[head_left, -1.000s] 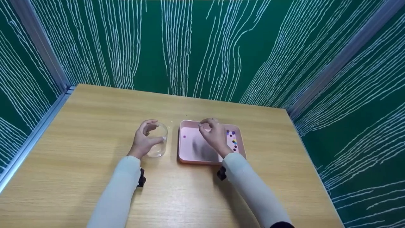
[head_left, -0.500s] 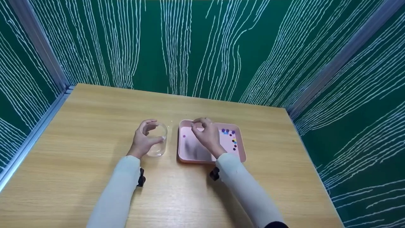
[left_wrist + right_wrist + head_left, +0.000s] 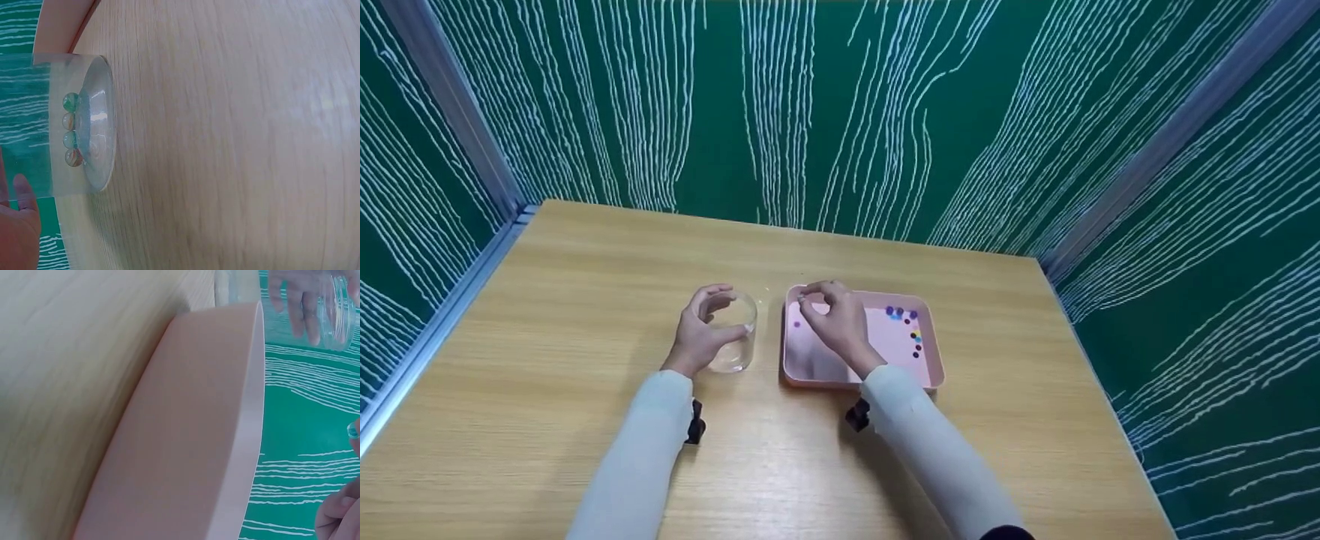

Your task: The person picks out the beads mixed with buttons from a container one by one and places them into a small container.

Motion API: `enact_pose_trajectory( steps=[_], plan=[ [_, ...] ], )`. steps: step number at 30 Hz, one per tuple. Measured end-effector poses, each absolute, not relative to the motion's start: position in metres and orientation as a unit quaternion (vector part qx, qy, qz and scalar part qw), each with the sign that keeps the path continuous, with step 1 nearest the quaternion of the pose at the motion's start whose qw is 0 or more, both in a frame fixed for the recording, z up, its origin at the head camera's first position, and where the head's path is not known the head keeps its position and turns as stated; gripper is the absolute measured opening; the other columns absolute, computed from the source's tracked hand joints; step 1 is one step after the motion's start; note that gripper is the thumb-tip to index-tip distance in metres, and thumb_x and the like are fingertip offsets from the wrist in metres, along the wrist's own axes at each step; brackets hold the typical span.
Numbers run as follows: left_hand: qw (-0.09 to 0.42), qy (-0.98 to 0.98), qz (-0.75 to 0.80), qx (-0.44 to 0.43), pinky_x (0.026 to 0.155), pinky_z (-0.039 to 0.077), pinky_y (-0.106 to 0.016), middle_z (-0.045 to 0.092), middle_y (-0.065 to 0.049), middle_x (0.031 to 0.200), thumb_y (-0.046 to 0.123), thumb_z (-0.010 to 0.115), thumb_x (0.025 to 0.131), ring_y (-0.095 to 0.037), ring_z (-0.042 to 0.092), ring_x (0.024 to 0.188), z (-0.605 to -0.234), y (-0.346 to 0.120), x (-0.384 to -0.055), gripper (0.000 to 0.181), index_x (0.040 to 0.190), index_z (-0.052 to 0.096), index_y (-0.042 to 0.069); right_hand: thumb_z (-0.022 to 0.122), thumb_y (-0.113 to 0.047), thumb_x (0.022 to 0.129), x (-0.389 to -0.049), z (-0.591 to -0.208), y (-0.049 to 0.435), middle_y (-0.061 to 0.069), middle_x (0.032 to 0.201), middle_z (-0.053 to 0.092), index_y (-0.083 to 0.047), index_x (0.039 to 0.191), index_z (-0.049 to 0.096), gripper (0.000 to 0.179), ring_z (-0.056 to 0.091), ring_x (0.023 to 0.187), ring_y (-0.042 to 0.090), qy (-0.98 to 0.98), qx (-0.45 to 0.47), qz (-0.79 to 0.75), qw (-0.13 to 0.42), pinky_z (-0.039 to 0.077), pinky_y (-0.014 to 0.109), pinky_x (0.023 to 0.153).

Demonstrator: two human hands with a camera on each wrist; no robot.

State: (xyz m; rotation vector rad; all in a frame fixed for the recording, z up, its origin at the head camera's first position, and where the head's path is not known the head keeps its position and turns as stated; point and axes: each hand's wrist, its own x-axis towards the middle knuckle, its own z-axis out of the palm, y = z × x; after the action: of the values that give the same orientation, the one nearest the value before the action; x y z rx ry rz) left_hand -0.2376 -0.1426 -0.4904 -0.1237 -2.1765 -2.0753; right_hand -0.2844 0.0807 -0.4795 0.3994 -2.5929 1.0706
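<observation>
My left hand (image 3: 695, 335) curls round a clear glass jar (image 3: 735, 354) standing upright on the table, left of the pink tray (image 3: 889, 352). In the left wrist view, several glass marbles (image 3: 70, 139) with green and orange swirls lie at the jar's bottom. Over the tray's left half, my right hand (image 3: 840, 321) pinches a small glass marble (image 3: 353, 431) with a teal swirl between thumb and forefinger. Small dark, purple, blue and yellow beads (image 3: 913, 335) lie along the tray's right side. A single pink-purple bead (image 3: 797, 325) sits near its left wall.
The wooden table (image 3: 780, 465) carries the jar and tray, a short gap apart. Green panels (image 3: 720, 135) with white wavy lines rise behind and at both sides. Metal posts (image 3: 1155, 142) stand at the table's far corners.
My right hand has moved left across the tray toward the jar, still pinching the marble. More beads at the tray's right side have come into sight. The left hand and jar have not moved.
</observation>
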Motion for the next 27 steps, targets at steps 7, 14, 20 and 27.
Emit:
enact_pose_trajectory(
  steps=[7, 14, 20, 27],
  plan=[
    [0.073, -0.709, -0.700, -0.053, 0.094, 0.026, -0.041, 0.053, -0.017, 0.118, 0.002, 0.073, 0.061, -0.025, 0.044, 0.111, -0.489, -0.142, -0.236, 0.065, 0.119, 0.044, 0.005, 0.060, -0.031, 0.079, -0.282, -0.480, 0.071, -0.014, 0.090, 0.062, -0.027, 0.090, 0.064, 0.012, 0.057, 0.085, 0.012, -0.886, 0.192, 0.391, 0.156, 0.046, 0.030, 0.077],
    [0.080, -0.711, -0.697, -0.048, 0.091, 0.027, -0.039, 0.055, -0.014, 0.115, 0.003, 0.075, 0.060, -0.023, 0.046, 0.110, -0.490, -0.142, -0.237, 0.065, 0.118, 0.045, 0.006, 0.058, -0.034, 0.080, -0.279, -0.479, 0.062, -0.010, 0.090, 0.062, -0.031, 0.089, 0.063, 0.010, 0.053, 0.084, 0.002, -0.886, 0.195, 0.393, 0.148, 0.047, 0.029, 0.080],
    [0.086, -0.713, -0.694, -0.052, 0.090, 0.028, -0.039, 0.056, -0.013, 0.114, 0.004, 0.075, 0.061, -0.024, 0.046, 0.109, -0.490, -0.142, -0.237, 0.063, 0.116, 0.046, 0.008, 0.056, -0.037, 0.081, -0.276, -0.480, 0.055, -0.013, 0.090, 0.060, -0.029, 0.091, 0.063, 0.014, 0.055, 0.086, 0.006, -0.885, 0.207, 0.397, 0.126, 0.047, 0.029, 0.082],
    [0.084, -0.713, -0.694, -0.051, 0.091, 0.028, -0.039, 0.055, -0.015, 0.116, 0.005, 0.075, 0.061, -0.024, 0.046, 0.109, -0.490, -0.142, -0.237, 0.062, 0.116, 0.046, 0.009, 0.056, -0.037, 0.082, -0.273, -0.480, 0.050, -0.018, 0.089, 0.058, -0.030, 0.092, 0.062, 0.014, 0.057, 0.087, 0.011, -0.885, 0.214, 0.398, 0.112, 0.047, 0.029, 0.082]
  ],
)
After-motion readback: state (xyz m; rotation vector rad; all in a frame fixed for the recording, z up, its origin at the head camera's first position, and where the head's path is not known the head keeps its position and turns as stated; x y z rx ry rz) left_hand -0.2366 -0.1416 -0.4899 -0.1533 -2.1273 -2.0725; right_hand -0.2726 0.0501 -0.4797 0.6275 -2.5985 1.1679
